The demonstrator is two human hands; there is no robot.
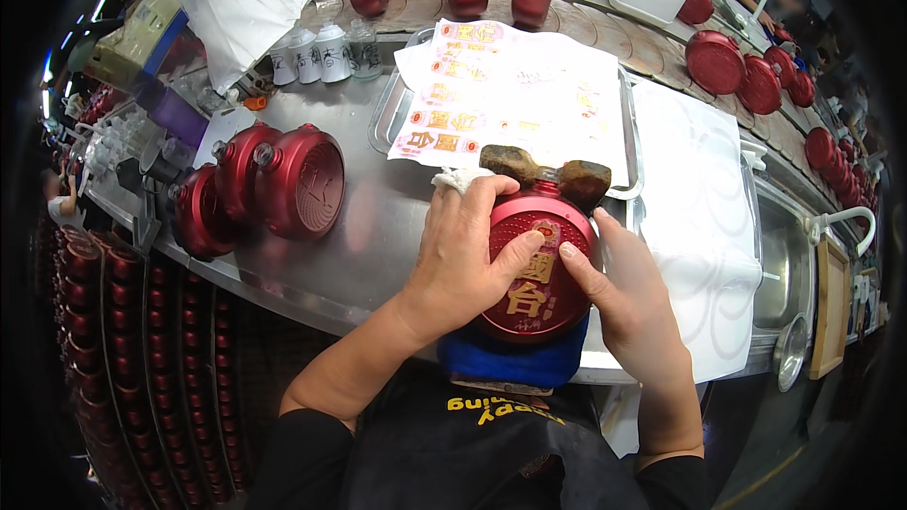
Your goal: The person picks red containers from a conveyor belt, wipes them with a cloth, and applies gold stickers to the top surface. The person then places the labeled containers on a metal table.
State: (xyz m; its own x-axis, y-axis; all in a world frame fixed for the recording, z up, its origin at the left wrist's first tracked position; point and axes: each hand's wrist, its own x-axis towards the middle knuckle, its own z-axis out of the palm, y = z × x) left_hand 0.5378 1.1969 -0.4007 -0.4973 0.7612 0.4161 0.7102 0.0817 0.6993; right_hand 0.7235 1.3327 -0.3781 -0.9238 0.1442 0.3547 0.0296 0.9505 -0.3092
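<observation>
Both hands press a label flat on a round red flask at the bench edge.

The red flask (537,269) lies on a blue pad (515,362); the left hand (468,250) clasps its side, thumb on the label, while the right hand (619,288) smooths with narrow fingers. Next, I judge, firm rubbing outward from the centre. Behind, a steel tray (389,113) holds label sheets (515,94); three unlabelled flasks (260,184) lie left.
</observation>
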